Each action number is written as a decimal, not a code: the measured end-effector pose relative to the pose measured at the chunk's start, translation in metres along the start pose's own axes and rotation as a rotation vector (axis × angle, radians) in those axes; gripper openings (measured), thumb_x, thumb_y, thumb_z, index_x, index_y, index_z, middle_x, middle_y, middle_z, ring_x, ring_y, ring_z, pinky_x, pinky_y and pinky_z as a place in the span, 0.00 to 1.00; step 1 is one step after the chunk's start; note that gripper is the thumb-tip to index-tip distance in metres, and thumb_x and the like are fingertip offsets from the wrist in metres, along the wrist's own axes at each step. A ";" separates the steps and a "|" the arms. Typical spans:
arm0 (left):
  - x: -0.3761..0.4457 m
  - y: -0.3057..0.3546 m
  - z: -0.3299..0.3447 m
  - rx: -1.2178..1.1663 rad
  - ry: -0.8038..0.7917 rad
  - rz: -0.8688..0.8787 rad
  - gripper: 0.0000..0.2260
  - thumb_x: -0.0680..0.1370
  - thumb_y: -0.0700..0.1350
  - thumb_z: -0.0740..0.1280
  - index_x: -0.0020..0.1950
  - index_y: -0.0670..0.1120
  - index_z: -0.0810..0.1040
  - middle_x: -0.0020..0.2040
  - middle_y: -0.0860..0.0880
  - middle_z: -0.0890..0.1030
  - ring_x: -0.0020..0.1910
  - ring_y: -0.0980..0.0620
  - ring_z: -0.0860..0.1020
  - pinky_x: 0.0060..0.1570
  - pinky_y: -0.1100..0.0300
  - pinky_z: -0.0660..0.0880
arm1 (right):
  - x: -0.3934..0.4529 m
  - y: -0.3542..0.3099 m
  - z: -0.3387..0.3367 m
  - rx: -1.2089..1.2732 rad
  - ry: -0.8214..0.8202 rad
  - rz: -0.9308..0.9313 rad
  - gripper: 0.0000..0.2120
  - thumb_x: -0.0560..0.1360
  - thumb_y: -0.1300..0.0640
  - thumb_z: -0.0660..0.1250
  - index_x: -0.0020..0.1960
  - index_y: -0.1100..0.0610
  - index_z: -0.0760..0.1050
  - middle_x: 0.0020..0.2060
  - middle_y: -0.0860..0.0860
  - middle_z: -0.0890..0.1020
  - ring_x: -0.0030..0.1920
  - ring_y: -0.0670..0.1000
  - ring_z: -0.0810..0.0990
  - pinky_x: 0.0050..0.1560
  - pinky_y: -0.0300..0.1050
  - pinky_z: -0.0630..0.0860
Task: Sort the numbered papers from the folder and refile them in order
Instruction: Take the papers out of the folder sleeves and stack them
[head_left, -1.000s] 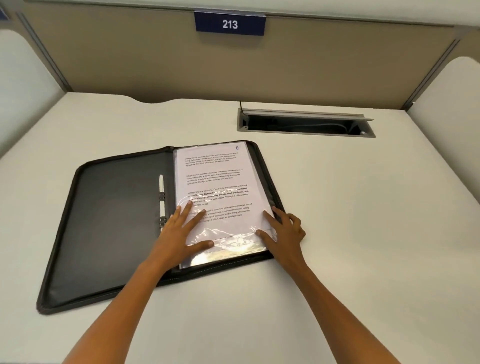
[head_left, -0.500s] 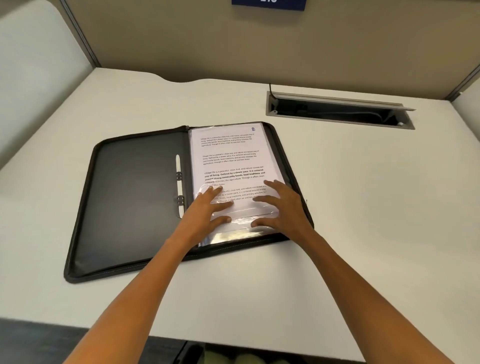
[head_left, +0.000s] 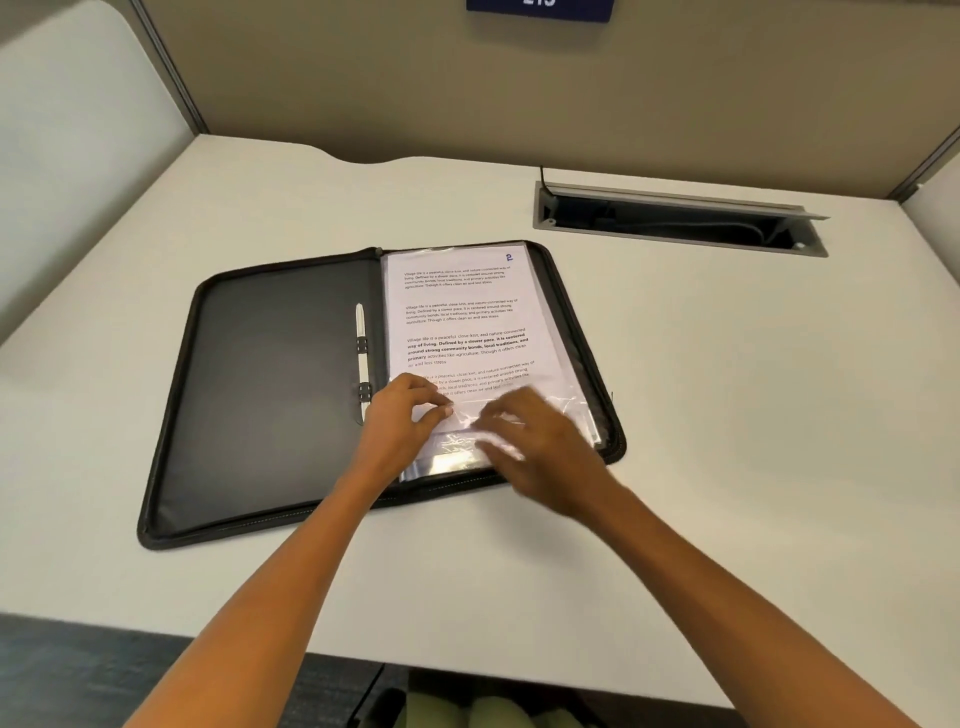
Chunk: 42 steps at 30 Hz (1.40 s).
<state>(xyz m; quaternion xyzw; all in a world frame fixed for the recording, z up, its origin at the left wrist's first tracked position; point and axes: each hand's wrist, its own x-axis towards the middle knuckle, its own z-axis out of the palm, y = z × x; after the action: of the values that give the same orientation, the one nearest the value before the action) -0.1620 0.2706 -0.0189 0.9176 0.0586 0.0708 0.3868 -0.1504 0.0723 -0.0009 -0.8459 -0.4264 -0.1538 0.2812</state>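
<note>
Lying open on the white bench (head_left: 727, 415), the black folder (head_left: 270, 395) holds sleeved papers (head_left: 462, 317) in its right half. Left hand (head_left: 400, 421) pinches the plastic sleeve's lower edge. Right hand (head_left: 540, 447) is blurred; its fingers' grip cannot be told.

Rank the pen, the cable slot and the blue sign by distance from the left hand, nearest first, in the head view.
From the left hand:
1. Pen, just beside it in the folder's spine.
2. Cable slot, far right in the desk.
3. Blue sign, up on the partition.
</note>
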 end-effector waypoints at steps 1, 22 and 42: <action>-0.001 0.001 0.000 -0.016 0.009 -0.002 0.06 0.74 0.43 0.71 0.48 0.44 0.84 0.51 0.48 0.79 0.50 0.54 0.76 0.48 0.66 0.66 | -0.008 -0.009 0.005 -0.014 -0.070 -0.062 0.09 0.74 0.60 0.67 0.52 0.63 0.80 0.50 0.58 0.81 0.50 0.58 0.78 0.46 0.47 0.77; -0.021 -0.003 0.016 0.122 0.021 0.113 0.18 0.79 0.52 0.63 0.66 0.46 0.75 0.70 0.45 0.70 0.72 0.45 0.63 0.69 0.52 0.56 | -0.049 -0.043 0.041 -0.284 -0.579 0.339 0.51 0.72 0.29 0.29 0.70 0.63 0.69 0.69 0.59 0.71 0.70 0.57 0.68 0.70 0.59 0.55; -0.066 0.003 0.030 0.488 0.053 0.458 0.30 0.70 0.53 0.73 0.69 0.52 0.67 0.71 0.38 0.67 0.71 0.41 0.65 0.65 0.37 0.63 | -0.027 0.030 -0.004 -0.649 -0.248 -0.135 0.15 0.61 0.67 0.76 0.47 0.66 0.81 0.45 0.62 0.83 0.50 0.61 0.82 0.62 0.57 0.74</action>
<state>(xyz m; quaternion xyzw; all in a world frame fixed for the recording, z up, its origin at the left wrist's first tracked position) -0.2212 0.2370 -0.0435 0.9703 -0.1237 0.1635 0.1284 -0.1420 0.0381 -0.0215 -0.8733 -0.4411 -0.1958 -0.0669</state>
